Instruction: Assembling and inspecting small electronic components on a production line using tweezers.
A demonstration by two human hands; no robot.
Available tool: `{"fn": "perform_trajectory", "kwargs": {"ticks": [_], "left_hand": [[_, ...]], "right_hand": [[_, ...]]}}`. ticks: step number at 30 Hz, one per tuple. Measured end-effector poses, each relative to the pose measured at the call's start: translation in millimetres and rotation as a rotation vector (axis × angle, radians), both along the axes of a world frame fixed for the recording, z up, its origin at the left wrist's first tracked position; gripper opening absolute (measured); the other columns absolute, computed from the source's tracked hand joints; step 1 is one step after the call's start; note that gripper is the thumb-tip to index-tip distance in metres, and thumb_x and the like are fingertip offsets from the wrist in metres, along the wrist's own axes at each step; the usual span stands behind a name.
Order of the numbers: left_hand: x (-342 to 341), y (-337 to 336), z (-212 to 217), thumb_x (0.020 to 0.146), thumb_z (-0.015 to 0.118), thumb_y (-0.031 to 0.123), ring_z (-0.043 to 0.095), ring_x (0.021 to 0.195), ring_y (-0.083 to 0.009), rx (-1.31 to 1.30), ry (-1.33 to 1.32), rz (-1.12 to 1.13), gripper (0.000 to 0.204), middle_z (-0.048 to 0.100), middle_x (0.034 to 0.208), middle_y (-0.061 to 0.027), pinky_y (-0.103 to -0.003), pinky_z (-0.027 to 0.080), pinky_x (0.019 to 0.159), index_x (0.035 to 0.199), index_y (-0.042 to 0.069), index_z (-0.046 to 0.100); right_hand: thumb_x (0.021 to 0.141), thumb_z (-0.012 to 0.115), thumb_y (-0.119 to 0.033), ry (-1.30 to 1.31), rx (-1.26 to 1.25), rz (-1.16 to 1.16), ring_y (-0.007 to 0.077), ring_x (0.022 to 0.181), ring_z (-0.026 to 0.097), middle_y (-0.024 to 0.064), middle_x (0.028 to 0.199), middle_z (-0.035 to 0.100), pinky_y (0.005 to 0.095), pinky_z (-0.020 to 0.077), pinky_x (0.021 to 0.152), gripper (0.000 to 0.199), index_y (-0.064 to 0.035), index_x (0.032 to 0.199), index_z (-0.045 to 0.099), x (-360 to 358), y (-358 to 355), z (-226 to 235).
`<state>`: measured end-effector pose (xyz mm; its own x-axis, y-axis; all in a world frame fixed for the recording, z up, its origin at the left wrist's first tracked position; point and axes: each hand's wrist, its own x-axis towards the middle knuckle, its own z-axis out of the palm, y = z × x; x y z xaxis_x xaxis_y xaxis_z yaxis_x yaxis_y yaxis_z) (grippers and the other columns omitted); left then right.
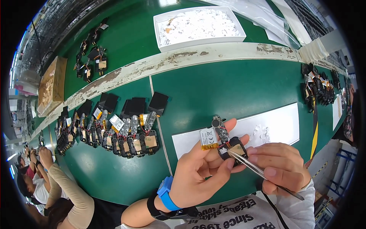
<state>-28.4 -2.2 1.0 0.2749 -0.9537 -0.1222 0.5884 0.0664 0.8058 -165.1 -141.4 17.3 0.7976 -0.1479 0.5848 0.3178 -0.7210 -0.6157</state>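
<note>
My left hand [202, 168] holds a small electronic assembly [223, 139] over the green bench: a silver and orange battery pouch, a narrow circuit board and a black part joined by thin wires. My right hand [280, 166] grips metal tweezers [248, 165], whose tips touch the black part of the assembly. A blue band [164, 192] is on my left wrist. Beneath the hands lies a white sheet [278, 126] with small clear bits on it.
Rows of similar assemblies [114, 126] lie at the left, with more at the far left [91, 57] and right [318, 86]. A white tray [198, 26] of white pieces stands at the back. A brown box [51, 86] sits far left. Other people sit at lower left.
</note>
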Motion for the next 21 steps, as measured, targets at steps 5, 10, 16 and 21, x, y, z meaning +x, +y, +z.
{"fn": "perform_trajectory", "kwargs": {"ticks": [5, 10, 16, 21], "left_hand": [[0.2, 0.1, -1.4, 0.086, 0.038, -0.016, 0.037, 0.126, -0.0403, -0.025, 0.000, 0.014, 0.061, 0.020, 0.146, -0.0207, -0.043, 0.051, 0.092, 0.141, 0.002, 0.020], [-0.4, 0.3, -2.4, 0.086, 0.038, -0.016, 0.037, 0.126, -0.0404, -0.026, 0.003, 0.018, 0.061, 0.020, 0.146, -0.0206, -0.043, 0.051, 0.092, 0.141, 0.002, 0.021], [0.8, 0.0, 0.4, 0.086, 0.039, -0.017, 0.037, 0.126, -0.0396, -0.003, -0.013, 0.005, 0.061, 0.022, 0.146, -0.0204, -0.042, 0.051, 0.092, 0.141, 0.003, 0.022], [0.7, -0.3, 0.9, 0.086, 0.039, -0.016, 0.038, 0.126, -0.0394, 0.023, 0.012, 0.010, 0.060, 0.022, 0.145, -0.0206, -0.041, 0.052, 0.091, 0.141, 0.003, 0.022]], "right_hand": [[0.090, 0.057, -0.027, 0.065, 0.015, 0.023, 0.0362, 0.080, 0.066, 0.0196, 0.091, 0.063, 0.0405, 0.0570, 0.062, 0.028, -0.0025, 0.100, 0.046, -1.1, -1.4, 2.2], [0.090, 0.058, -0.027, 0.080, -0.009, 0.062, 0.0359, 0.082, 0.066, 0.0193, 0.092, 0.063, 0.0406, 0.0569, 0.063, 0.029, -0.0025, 0.100, 0.046, -0.8, -3.7, 4.4], [0.089, 0.058, -0.027, 0.074, 0.001, 0.028, 0.0365, 0.081, 0.066, 0.0194, 0.092, 0.064, 0.0402, 0.0567, 0.062, 0.030, -0.0026, 0.100, 0.045, -1.3, -1.9, 3.3], [0.089, 0.058, -0.026, 0.069, 0.003, 0.019, 0.0372, 0.081, 0.066, 0.0194, 0.093, 0.064, 0.0406, 0.0564, 0.063, 0.029, -0.0026, 0.101, 0.045, -1.7, -0.6, 2.4]]}}
